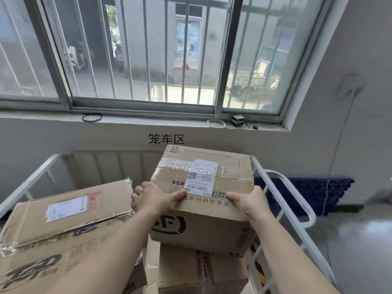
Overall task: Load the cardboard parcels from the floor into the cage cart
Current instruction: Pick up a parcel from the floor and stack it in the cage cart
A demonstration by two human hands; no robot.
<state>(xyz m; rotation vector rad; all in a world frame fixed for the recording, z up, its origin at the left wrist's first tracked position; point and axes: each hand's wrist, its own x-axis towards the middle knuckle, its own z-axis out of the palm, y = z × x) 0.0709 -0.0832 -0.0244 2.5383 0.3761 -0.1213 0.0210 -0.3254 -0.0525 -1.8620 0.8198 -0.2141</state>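
Being lowered into the white metal cage cart [282, 177], the taped brown cardboard parcel [203, 187] is clamped by left hand [153, 198] and right hand [249, 203], above stacked cartons [63, 213]; release is judged next.

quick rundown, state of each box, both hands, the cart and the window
SF Express box: taped shut, gripped by both hands, over a lower box in the cart
left hand: gripping its near left edge
right hand: gripping its near right edge
flat box: closed, lying tilted on a larger printed box
cage cart: partly loaded
window: barred; open or shut unclear
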